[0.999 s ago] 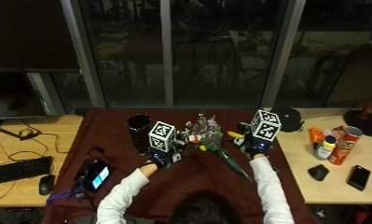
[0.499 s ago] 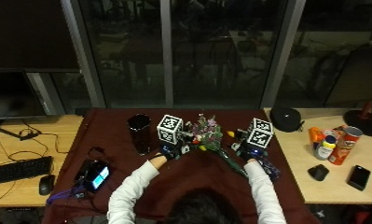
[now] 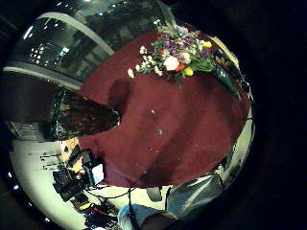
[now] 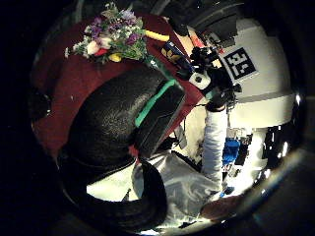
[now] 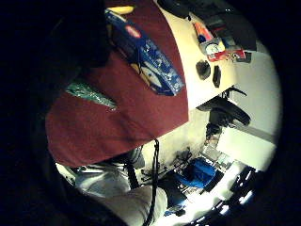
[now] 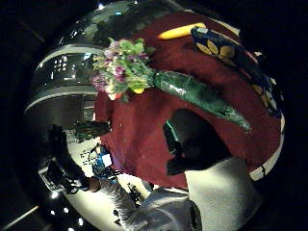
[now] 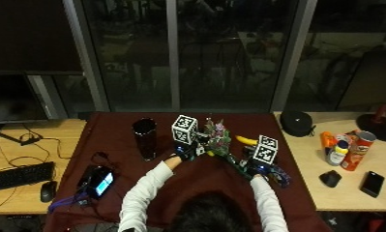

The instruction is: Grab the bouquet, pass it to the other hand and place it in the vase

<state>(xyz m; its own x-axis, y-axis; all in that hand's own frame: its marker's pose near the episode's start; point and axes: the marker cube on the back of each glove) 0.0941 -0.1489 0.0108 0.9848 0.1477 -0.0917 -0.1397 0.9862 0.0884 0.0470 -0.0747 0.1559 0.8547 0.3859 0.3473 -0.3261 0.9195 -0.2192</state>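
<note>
— Where is the bouquet (image 7: 219,140)?
— It lies on the dark red tablecloth (image 7: 115,140), flower heads pointing toward the windows, its green wrapped stem (image 6: 202,95) running back toward the person. The dark glass vase (image 7: 145,138) stands upright to its left, well apart from the flowers.

— And the hands?
— The left hand (image 7: 185,152) sits just beside the flower heads, on the vase side. The right hand (image 7: 257,169) is at the stem end. Whether either hand's fingers are curled or straight, I cannot tell; the left thumb-side palm view shows only a black gloved thumb (image 4: 123,123) close to the camera, with the blooms beyond it.

— What else is on the cloth?
— A banana (image 7: 246,140) just right of the bouquet, a blue patterned packet (image 5: 146,56) near the right hand, and a phone (image 7: 99,181) with a lit screen at the left.
</note>
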